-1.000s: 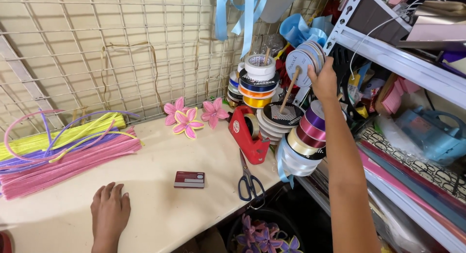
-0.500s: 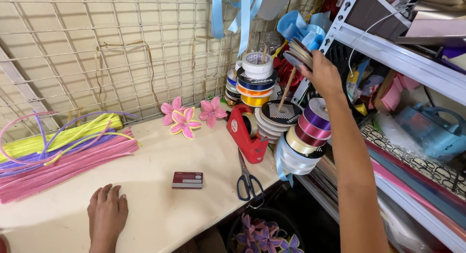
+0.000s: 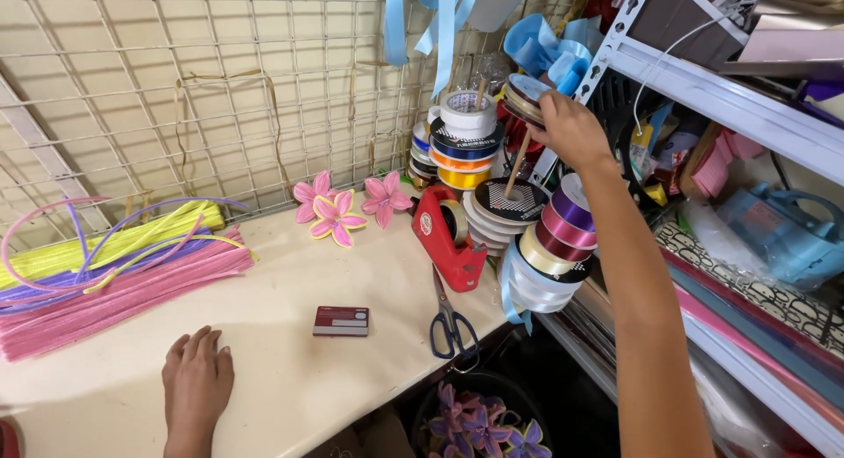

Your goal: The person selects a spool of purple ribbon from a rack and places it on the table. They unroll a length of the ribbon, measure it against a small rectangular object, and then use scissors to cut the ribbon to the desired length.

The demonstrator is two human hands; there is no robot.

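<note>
Above the wooden peg (image 3: 519,163), right hand (image 3: 571,128) grips a ribbon spool (image 3: 525,98), lift straight up; left hand (image 3: 198,383) flat, empty on tabletop (image 3: 290,335).

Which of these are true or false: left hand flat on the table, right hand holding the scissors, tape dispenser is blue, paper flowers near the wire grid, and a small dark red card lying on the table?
1. The left hand lies flat on the table. True.
2. The right hand holds the scissors. False: the scissors lie on the table; the right hand grips a ribbon spool up at the top of a stick.
3. The tape dispenser is blue. False: it is red.
4. Pink paper flowers lie near the wire grid. True.
5. A small dark red card lies on the table. True, and it is apart from the left hand.
</note>
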